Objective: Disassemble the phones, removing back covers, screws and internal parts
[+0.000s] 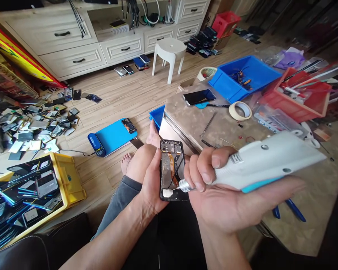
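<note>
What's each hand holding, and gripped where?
Left hand holds the opened phone by its left long edge, palm behind it. Right hand grips the white electric screwdriver around the front of its body, near the metal tip.

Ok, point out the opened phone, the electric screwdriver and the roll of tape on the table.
opened phone (171, 167), head view, on its exposed middle.
electric screwdriver (266, 159), head view, on its white body.
roll of tape (240, 111), head view, on its front rim.

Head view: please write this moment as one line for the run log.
left hand: holds opened phone | right hand: grips electric screwdriver | bit: at phone's lower part | table: tape roll, blue bin
</note>
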Available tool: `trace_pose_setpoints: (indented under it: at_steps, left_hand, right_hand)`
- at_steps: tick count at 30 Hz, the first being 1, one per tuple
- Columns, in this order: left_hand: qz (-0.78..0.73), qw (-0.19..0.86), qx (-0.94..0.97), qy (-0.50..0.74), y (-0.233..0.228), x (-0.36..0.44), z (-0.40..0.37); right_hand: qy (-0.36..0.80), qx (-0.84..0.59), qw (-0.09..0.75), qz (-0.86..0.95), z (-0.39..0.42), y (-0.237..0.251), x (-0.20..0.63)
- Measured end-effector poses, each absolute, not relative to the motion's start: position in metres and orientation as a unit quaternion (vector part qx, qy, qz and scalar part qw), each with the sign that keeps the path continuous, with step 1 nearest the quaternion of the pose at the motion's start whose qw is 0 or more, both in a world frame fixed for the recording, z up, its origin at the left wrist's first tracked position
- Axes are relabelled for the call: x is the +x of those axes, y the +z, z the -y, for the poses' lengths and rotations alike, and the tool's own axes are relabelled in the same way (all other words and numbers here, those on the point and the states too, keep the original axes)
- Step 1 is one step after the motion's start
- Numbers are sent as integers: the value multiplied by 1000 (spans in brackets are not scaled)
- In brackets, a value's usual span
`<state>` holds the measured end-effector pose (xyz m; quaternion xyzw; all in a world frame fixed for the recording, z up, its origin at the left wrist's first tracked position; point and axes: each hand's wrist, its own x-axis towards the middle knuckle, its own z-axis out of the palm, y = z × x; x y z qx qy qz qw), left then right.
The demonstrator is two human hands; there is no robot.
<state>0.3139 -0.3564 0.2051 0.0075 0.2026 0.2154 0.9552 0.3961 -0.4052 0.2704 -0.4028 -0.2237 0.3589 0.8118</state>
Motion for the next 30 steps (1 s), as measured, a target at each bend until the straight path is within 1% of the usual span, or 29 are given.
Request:
trace_pose_setpoints:
  at_steps: [9, 20, 26, 30]
  left_hand:
    - [-248, 941, -37, 226, 207, 311, 353]
    - [-261, 938, -35, 225, 208, 314, 356]
    - [-292, 937, -52, 185, 211, 317, 356]
    - [-287, 933, -49, 211, 207, 318, 358]
  right_hand:
    - [352, -435, 797, 227, 401, 278, 391]
    - [343, -418, 796, 274, 404, 272, 388]
    - [305, -411, 795, 324, 407, 265, 381]
    - [297, -430, 794, 309, 408, 263, 384]
